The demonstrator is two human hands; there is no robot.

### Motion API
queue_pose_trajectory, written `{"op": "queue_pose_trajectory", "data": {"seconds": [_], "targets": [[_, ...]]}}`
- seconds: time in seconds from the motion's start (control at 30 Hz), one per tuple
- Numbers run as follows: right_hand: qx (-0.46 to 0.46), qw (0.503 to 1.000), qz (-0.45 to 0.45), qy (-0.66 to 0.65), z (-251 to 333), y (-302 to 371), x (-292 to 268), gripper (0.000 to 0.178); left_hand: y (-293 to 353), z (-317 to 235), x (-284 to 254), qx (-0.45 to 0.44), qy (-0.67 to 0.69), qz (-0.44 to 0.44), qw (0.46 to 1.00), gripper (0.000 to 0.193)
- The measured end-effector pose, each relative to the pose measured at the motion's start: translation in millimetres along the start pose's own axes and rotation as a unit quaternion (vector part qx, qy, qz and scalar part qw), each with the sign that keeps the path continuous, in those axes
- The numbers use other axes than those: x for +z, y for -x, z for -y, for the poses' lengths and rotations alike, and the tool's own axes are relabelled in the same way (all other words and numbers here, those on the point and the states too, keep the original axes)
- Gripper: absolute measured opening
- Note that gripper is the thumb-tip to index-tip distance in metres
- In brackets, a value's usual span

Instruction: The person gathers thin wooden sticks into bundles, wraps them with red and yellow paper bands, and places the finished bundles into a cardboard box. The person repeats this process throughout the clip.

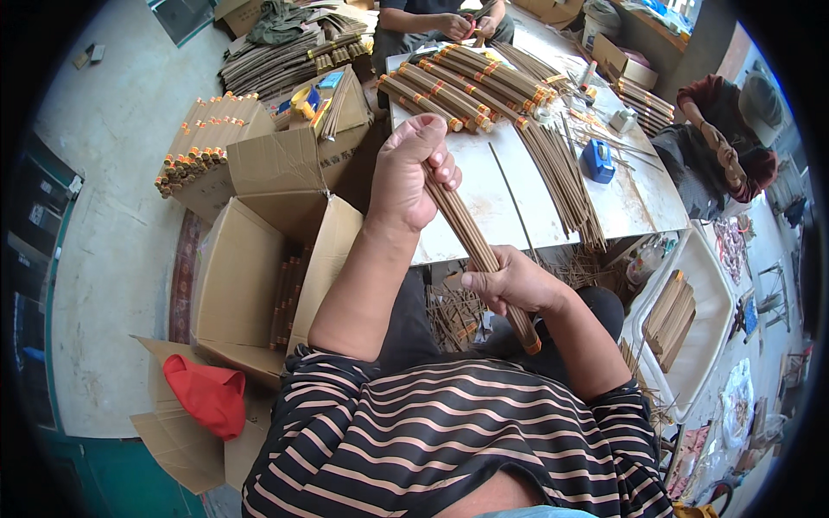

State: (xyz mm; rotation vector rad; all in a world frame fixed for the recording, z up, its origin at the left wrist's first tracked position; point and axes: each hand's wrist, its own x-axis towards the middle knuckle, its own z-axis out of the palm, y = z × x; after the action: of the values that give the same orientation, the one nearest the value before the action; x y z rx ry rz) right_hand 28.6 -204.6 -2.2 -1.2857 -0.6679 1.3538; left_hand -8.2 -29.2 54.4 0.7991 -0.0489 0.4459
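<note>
Sticks in a slim brown bundle (466, 224) slant between our hands, over the near edge of a white table (633, 207). We clamp the upper end in our left hand (416, 164), curled into a fist, and our right hand (515, 281) is closed around the lower part, above an orange band (534, 348). On the table we see loose sticks (561, 190), a blue tape dispenser (598, 161) and a pile of banded bundles (458, 82). To our left, an open cardboard box (226, 272) stands near a red cloth (205, 399). To our right, a white tub (710, 319) holds more sticks (672, 315).
</note>
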Motion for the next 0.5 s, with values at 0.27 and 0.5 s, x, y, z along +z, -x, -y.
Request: {"op": "queue_pose_trajectory", "data": {"seconds": [0.27,0.5], "targets": [[-0.088,0.990,-0.003,0.114,2,-4,-8,0.031,6,-4,20,0.020,-0.055,0.016,0.998,0.016],[-0.088,0.996,-0.002,0.009,34,-2,13,0.020,17,4,31,-0.009,-0.024,0.077,0.997,0.033]]}}
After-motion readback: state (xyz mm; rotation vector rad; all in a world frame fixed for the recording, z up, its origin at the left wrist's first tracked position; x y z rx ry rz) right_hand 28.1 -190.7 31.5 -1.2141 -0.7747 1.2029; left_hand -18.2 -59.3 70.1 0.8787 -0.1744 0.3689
